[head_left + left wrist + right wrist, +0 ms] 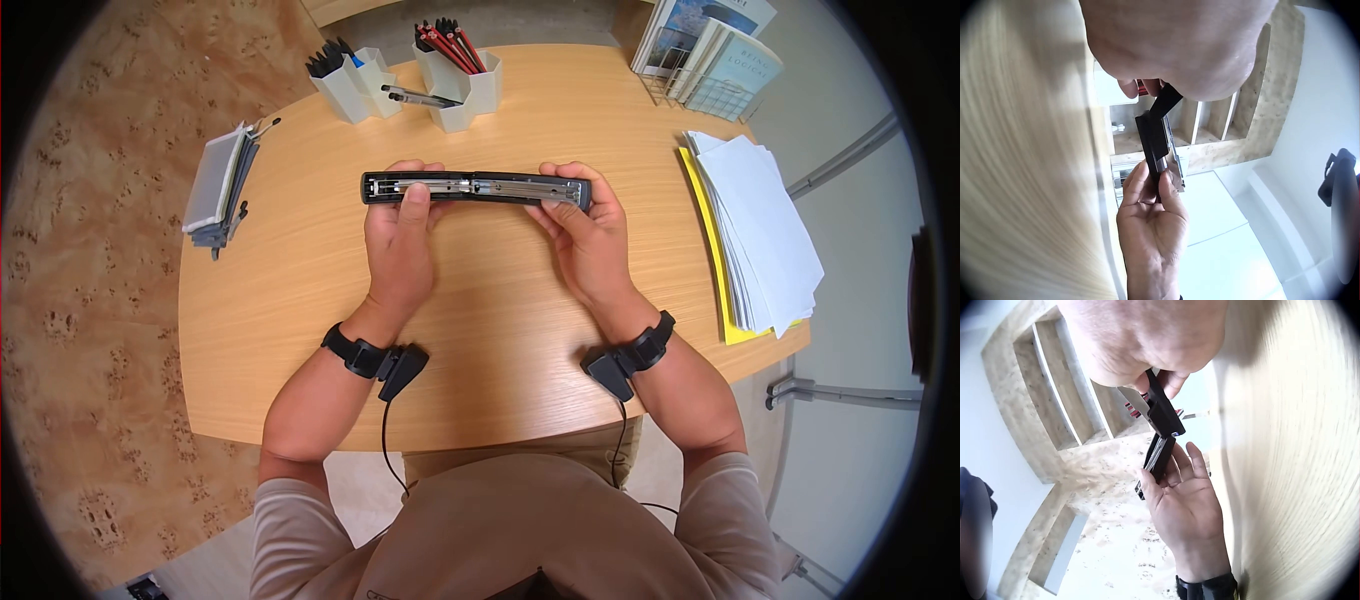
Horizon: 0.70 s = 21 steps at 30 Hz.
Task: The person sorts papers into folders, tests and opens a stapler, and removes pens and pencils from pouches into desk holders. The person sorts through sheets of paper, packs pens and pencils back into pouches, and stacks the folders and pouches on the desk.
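A black stapler (470,187), swung wide open at its hinge, is held up over the desk with its metal inner parts facing up. My left hand (400,250) grips one end, thumb lying across the inside and fingers behind. The other end is in my right hand (597,250), its thumb pressed near the tip. In the left wrist view the stapler (1154,137) bends at the hinge between both hands, with silver metal along one arm. The right wrist view shows the stapler (1163,412) from the other side, above the desk surface.
Pen holders (345,92) with pens and a holder of red and black pencils (478,85) stand at the back. A mesh pouch (215,185) lies at left. Papers (760,230) on a yellow folder (712,240) lie at right, near a wire rack (715,100) of books.
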Each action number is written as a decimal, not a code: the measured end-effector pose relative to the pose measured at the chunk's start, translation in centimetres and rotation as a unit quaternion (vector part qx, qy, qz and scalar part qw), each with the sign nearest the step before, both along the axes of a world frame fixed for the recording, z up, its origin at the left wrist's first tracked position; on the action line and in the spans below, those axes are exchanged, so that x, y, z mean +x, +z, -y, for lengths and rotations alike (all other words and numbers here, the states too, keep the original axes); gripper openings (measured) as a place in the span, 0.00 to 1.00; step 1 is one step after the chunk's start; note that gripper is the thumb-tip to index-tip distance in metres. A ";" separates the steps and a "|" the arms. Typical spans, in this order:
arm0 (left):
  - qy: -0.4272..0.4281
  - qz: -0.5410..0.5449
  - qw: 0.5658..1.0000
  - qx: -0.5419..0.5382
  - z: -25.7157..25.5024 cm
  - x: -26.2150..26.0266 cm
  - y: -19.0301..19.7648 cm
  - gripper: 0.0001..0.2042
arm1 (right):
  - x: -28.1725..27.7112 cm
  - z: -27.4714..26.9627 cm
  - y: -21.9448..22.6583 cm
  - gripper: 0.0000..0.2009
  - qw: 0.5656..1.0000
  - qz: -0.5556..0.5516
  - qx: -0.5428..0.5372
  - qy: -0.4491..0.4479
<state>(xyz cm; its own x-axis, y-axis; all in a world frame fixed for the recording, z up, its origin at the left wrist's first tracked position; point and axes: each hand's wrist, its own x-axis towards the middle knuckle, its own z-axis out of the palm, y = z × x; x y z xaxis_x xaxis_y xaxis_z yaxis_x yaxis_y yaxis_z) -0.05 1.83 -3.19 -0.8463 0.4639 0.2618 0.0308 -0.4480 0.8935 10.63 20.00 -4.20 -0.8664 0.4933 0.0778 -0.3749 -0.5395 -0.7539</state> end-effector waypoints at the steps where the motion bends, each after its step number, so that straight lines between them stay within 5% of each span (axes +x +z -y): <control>1: -0.001 -0.001 1.000 -0.002 0.0 0.0 0.0 0.17 | 0.0 0.0 0.0 0.17 1.000 0.000 0.000 0.000; 10: 0.011 -0.020 0.999 -0.037 0.1 -0.1 -0.3 0.16 | 0.1 0.4 0.5 0.17 0.999 0.005 0.047 -0.020; 14: 0.011 -0.070 0.991 -0.110 0.3 -0.3 -0.1 0.15 | 0.3 0.6 0.5 0.16 0.990 0.023 0.135 -0.027; 18: 0.032 -0.019 0.997 -0.074 -0.4 0.8 0.6 0.14 | 0.6 0.9 1.0 0.15 0.975 0.059 0.212 -0.018; 21: -0.020 -0.101 0.981 -0.163 0.2 0.8 0.3 0.15 | 0.9 1.4 1.4 0.14 0.971 0.076 0.225 0.024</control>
<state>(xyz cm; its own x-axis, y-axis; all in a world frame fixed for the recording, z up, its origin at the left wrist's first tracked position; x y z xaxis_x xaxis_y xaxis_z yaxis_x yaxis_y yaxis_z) 0.71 1.64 -2.86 -0.7717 0.5832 0.2539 0.2100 -0.1432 0.9672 11.52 18.57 -2.77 -0.9062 0.3969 0.1460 -0.2236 -0.1565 -0.9620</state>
